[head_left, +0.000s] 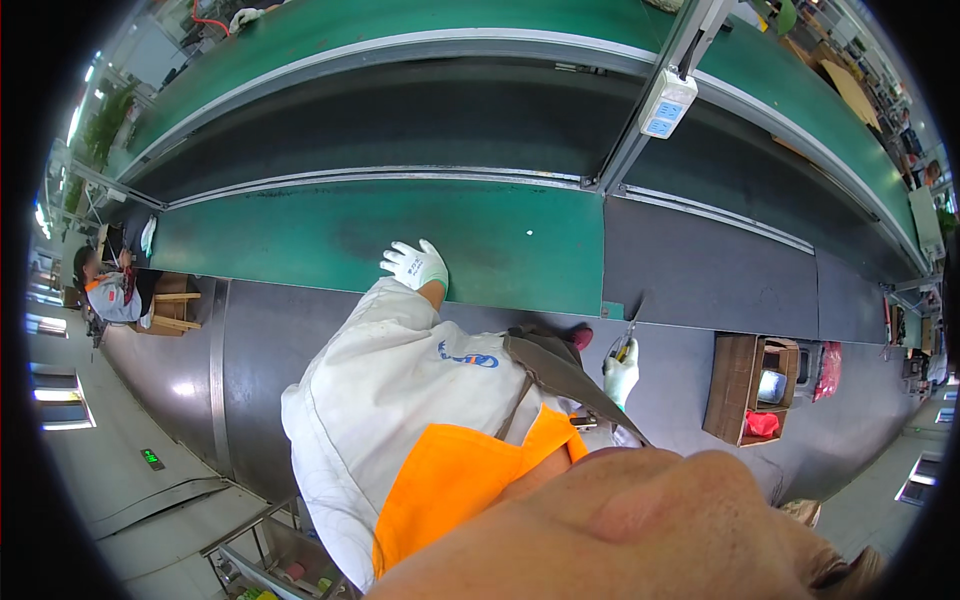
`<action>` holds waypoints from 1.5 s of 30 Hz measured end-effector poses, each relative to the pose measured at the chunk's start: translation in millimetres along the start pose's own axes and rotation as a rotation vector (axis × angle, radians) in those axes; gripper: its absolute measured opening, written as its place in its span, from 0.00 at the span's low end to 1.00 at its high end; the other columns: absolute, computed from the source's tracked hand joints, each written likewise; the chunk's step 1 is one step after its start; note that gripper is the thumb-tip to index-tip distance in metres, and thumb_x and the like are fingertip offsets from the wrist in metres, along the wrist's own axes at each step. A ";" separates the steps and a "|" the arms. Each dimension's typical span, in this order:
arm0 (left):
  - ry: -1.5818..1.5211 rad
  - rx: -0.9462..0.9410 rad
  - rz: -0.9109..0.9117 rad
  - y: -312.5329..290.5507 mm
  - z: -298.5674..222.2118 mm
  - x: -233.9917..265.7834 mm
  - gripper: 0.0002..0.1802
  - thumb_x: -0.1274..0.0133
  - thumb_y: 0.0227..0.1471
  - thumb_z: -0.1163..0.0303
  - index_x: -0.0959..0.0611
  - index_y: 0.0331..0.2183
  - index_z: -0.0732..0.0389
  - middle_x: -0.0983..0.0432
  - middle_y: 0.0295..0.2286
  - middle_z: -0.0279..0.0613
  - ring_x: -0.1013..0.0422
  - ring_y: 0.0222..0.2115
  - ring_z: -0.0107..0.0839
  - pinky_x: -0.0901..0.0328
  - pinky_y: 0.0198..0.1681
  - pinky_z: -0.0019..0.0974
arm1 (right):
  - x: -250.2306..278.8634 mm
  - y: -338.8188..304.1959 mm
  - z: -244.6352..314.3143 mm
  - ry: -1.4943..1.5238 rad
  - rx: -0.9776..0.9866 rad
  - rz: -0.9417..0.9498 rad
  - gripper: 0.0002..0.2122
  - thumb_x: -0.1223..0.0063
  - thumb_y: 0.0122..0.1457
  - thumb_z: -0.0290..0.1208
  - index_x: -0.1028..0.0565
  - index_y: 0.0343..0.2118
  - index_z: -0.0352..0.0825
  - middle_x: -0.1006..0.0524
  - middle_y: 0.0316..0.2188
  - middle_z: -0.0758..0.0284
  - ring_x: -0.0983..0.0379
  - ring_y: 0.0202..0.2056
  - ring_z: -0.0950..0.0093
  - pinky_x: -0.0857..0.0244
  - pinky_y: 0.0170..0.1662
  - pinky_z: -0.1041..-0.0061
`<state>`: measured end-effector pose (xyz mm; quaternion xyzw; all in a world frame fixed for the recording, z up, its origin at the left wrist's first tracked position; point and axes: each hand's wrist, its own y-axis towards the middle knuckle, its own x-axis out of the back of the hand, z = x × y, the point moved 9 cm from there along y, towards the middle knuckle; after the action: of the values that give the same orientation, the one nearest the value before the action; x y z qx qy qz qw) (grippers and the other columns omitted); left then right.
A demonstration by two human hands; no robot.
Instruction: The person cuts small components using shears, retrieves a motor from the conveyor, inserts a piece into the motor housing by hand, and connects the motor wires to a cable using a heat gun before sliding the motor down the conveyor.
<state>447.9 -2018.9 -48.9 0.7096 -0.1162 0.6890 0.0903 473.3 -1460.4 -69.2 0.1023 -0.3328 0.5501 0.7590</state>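
Note:
My left hand, in a white glove, lies on the near edge of the green bench top. Its fingers are spread and hold nothing. Lower and to the right, my right hand, gloved in white too, is closed around a slim hand tool with a yellow and dark handle. A thin pointed end of the tool sticks up past the bench's front edge; its exact kind is too small to make out. On the green surface, right of my left hand, sits a tiny white piece.
A dark grey bench section adjoins the green one. A metal post carries a white socket box. Beyond runs a raised green shelf. A cardboard box stands on the floor at right. Another person sits at the far left.

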 end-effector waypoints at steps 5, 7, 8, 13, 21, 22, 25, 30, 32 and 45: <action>-0.015 -0.006 0.004 -1.2 -0.1 5.3 0.39 0.65 0.65 0.43 0.39 0.67 0.60 0.45 0.66 0.57 0.50 0.66 0.59 0.52 0.67 0.60 | -13.3 5.7 -46.5 0.166 -0.073 0.010 0.33 0.51 0.50 0.15 0.33 0.63 0.31 0.19 0.42 0.60 0.22 0.32 0.76 0.27 0.37 0.74; -0.011 0.004 -0.007 1.7 2.9 -4.3 0.39 0.64 0.65 0.44 0.39 0.67 0.60 0.45 0.66 0.57 0.50 0.66 0.60 0.51 0.67 0.60 | -13.8 0.7 -35.3 0.246 -0.119 0.048 0.33 0.52 0.50 0.13 0.34 0.64 0.31 0.19 0.39 0.62 0.24 0.29 0.78 0.28 0.33 0.75; -0.007 0.019 0.000 3.2 5.0 -9.7 0.39 0.64 0.64 0.43 0.39 0.67 0.59 0.46 0.66 0.55 0.50 0.67 0.57 0.54 0.67 0.63 | -16.0 -2.8 -29.3 0.327 -0.170 0.084 0.34 0.53 0.50 0.12 0.35 0.65 0.32 0.20 0.36 0.64 0.27 0.26 0.81 0.29 0.30 0.77; 0.016 0.031 -0.001 6.2 4.1 -15.0 0.40 0.63 0.64 0.43 0.40 0.67 0.57 0.47 0.67 0.53 0.50 0.67 0.55 0.55 0.67 0.66 | -22.2 -13.0 -25.0 0.639 -0.171 0.107 0.35 0.53 0.53 0.11 0.40 0.68 0.34 0.23 0.34 0.66 0.30 0.24 0.83 0.32 0.26 0.82; -0.053 0.034 -0.047 2.6 5.3 -5.8 0.40 0.59 0.62 0.43 0.37 0.66 0.57 0.45 0.66 0.54 0.49 0.66 0.56 0.55 0.66 0.66 | -35.1 -15.4 -22.6 0.802 -0.251 0.180 0.34 0.50 0.56 0.13 0.43 0.68 0.30 0.22 0.36 0.61 0.26 0.26 0.79 0.30 0.26 0.81; -0.056 0.036 -0.047 2.8 4.8 -5.2 0.40 0.59 0.62 0.43 0.37 0.66 0.57 0.45 0.66 0.54 0.49 0.66 0.56 0.55 0.66 0.66 | -37.6 -17.5 -26.5 0.823 -0.266 0.174 0.34 0.50 0.57 0.13 0.43 0.68 0.29 0.22 0.36 0.60 0.26 0.26 0.78 0.29 0.26 0.81; -0.023 0.027 -0.025 1.3 2.4 -3.9 0.40 0.59 0.62 0.43 0.37 0.66 0.57 0.45 0.66 0.54 0.49 0.66 0.56 0.55 0.66 0.66 | -40.1 -16.1 -33.4 0.877 -0.300 0.186 0.32 0.49 0.57 0.14 0.43 0.67 0.27 0.21 0.36 0.59 0.25 0.26 0.77 0.28 0.26 0.80; -0.028 0.036 -0.041 5.1 7.4 -8.3 0.40 0.58 0.62 0.43 0.37 0.66 0.57 0.45 0.66 0.54 0.49 0.66 0.56 0.54 0.66 0.66 | -38.9 -19.8 -21.7 0.871 -0.285 0.251 0.30 0.48 0.58 0.16 0.40 0.65 0.26 0.20 0.36 0.58 0.24 0.26 0.76 0.27 0.27 0.79; -0.021 0.045 -0.041 6.9 8.8 -11.5 0.40 0.59 0.62 0.43 0.38 0.66 0.57 0.46 0.66 0.54 0.49 0.66 0.56 0.53 0.66 0.66 | -39.9 -23.5 -10.0 0.839 -0.224 0.258 0.28 0.46 0.59 0.18 0.37 0.63 0.26 0.20 0.36 0.59 0.24 0.26 0.76 0.27 0.26 0.79; -0.027 0.017 -0.019 -0.2 1.8 6.3 0.39 0.60 0.63 0.44 0.37 0.66 0.59 0.44 0.65 0.56 0.49 0.66 0.59 0.53 0.67 0.62 | -58.0 -26.1 -44.5 0.955 -0.352 0.268 0.21 0.46 0.58 0.17 0.33 0.55 0.24 0.20 0.37 0.57 0.19 0.31 0.67 0.20 0.33 0.70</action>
<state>449.8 -2019.6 -42.7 0.7207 -0.1046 0.6795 0.0892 504.2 -1491.3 -133.3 -0.3320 -0.0474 0.5635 0.7550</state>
